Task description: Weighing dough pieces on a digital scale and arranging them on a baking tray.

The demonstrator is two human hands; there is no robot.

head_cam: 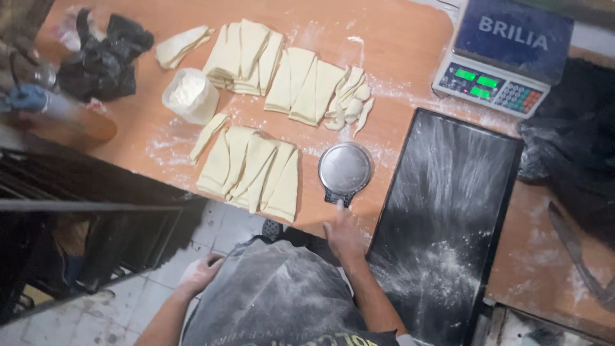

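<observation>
Round metal cutter (346, 168) lies flat on the wooden surface (397, 45), its short dark handle (339, 198) pointing back at you, just beside the near edge. Your right hand (343, 234) reaches to that handle, fingertips touching or nearly touching it; fingers look loosely extended, not closed round anything, though the exact contact is hard to tell. Your left hand (200, 274) hangs low by the floured apron (282, 295), off the surface, floury, empty and half curled. Risks as I judge them: a grip on only the handle tip, with flour on your fingers, could let the cutter slip or tip off the near edge onto the tiled floor (96, 317). Left of the cutter, the near stack of folded dough strips (253, 170) sits close; a careless swing could drag or crease them. Right of it, the dark floured baking tray (448, 218) overhangs toward you, so an elbow bump could shift it. Farther out lie more dough strips (275, 64), a small pile of offcuts (351, 99), a tub of flour (190, 95) that a sleeve could knock over, a black bag (102, 54), and a digital scale (503, 57) at the far right corner.
</observation>
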